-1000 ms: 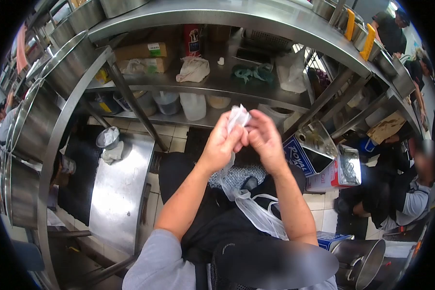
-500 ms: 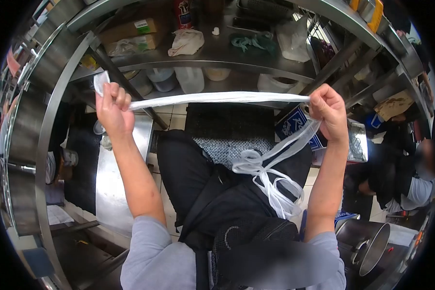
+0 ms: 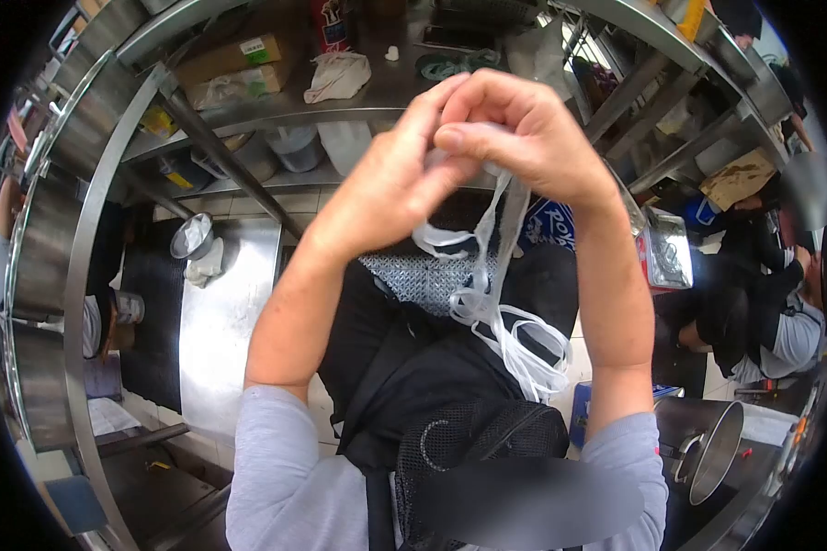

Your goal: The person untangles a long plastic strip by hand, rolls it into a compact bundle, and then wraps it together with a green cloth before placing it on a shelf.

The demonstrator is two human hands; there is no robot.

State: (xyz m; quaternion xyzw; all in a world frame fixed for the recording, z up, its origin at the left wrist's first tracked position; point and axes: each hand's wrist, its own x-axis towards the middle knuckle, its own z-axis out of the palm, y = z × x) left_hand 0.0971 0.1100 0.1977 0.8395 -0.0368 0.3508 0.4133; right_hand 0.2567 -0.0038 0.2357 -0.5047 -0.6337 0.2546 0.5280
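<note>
A long translucent white ribbon (image 3: 501, 248) hangs from between my two hands, and its lower end lies in loose loops over my dark apron. My left hand (image 3: 390, 188) meets my right at the top middle, with its fingers curled and partly hidden. A short loop of the ribbon hangs below it. My right hand (image 3: 533, 138) is closed, thumb pressed toward the fingers, with the ribbon running down from under the palm. The exact grip where the hands touch is covered.
Ahead, a metal shelf (image 3: 294, 103) carries a crumpled white cloth (image 3: 337, 75) and boxes. A steel surface (image 3: 230, 321) lies to the left with a small bowl (image 3: 192, 237). A metal pot (image 3: 708, 450) stands at right, and another person (image 3: 781, 321) is beyond.
My hands were wide apart with the ribbon stretched level between them. They have come together at the top middle, and the ribbon now hangs down slack.
</note>
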